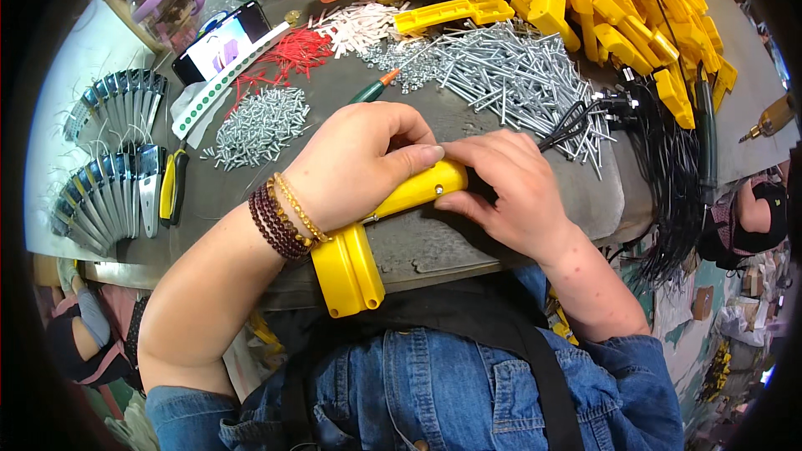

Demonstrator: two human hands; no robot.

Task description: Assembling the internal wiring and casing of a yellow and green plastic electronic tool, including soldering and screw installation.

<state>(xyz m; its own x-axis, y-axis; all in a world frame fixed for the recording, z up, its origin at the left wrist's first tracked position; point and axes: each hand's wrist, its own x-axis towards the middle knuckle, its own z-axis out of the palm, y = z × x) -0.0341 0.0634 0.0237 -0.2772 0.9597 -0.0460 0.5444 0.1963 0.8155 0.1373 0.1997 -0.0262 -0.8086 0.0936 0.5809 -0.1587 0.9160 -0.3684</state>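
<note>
A yellow plastic tool casing [348, 271] lies across the table's near edge, its wide end pointing toward me. My left hand [355, 159] wraps over its upper part, thumb along the top. My right hand [511, 192] has its thumb and fingers closed around the casing's far right end. A small metal screw shows in the yellow surface beside the right thumb. The fingertips of both hands nearly meet there; whether something small is between them, I cannot tell. Just beyond the left hand lies a slim tool with a green and orange handle [376, 86].
Around the hands are piles of short screws [261, 124], long bolts [518, 75], red sleeves [296, 52] and yellow casings [547, 0]. Black cables [668, 159] hang over the right edge. Metal-bladed parts [92, 192], yellow-black cutters [173, 188] and a phone [221, 40] lie left.
</note>
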